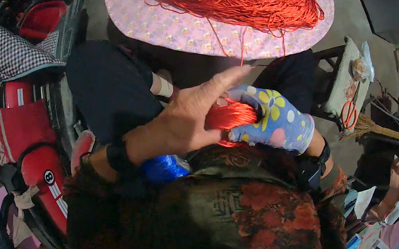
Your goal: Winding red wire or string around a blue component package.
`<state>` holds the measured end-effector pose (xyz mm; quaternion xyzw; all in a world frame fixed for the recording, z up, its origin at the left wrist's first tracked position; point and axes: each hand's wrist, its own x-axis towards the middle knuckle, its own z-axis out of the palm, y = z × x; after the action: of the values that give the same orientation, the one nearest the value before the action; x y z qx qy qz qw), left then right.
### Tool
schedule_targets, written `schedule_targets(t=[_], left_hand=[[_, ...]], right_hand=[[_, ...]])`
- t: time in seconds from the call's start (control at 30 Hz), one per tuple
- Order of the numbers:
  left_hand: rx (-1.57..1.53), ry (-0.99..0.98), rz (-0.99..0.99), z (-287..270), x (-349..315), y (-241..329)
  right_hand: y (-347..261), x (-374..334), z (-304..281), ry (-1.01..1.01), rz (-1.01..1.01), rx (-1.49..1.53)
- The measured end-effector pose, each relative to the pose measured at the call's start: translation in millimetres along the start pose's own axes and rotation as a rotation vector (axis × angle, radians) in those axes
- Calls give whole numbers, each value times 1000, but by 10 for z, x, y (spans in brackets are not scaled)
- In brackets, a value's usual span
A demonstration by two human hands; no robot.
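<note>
Between my two hands, above my lap, is a small coiled bundle of shiny red cord [232, 116]. My bare left hand [188, 115] curves round the bundle's left side, one digit stretched out toward the table and the others partly hidden. A thin red strand runs from the table to that fingertip. My right hand [276, 120], in a blue glove with yellow flowers and dots, closes on the bundle from the right. On the table ahead lies a large loose hank of red cord [235, 0].
The table [172, 31] has a pink patterned cover and a rounded near edge. A blue shiny bundle [166, 169] rests by my left forearm. At right are orange-handled scissors [349, 115] and a straw broom [384, 130]. A red ride-on vehicle [45, 178] stands at left.
</note>
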<state>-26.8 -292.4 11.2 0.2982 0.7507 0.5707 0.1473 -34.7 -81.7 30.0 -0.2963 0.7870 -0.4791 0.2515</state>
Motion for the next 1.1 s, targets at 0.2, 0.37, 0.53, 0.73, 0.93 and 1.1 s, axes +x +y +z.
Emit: schedule_targets(t=[0.2, 0.37, 0.53, 0.73, 0.93, 1.1], left_hand=[[40, 90, -160, -9, 8, -51], [142, 91, -195, -15, 105, 24], [111, 108, -268, 5, 100, 50], [244, 23, -143, 8, 117, -64], [300, 43, -39, -50, 190, 56], [123, 57, 42, -15, 262, 107]], right_hand=[[158, -74, 75, 226, 104, -2], [261, -70, 5, 370, -14, -331], [165, -106, -181, 354, -46, -789], [71, -125, -250, 189, 92, -765], [40, 146, -196, -14, 163, -805], [-97, 362, -116, -21, 58, -521]])
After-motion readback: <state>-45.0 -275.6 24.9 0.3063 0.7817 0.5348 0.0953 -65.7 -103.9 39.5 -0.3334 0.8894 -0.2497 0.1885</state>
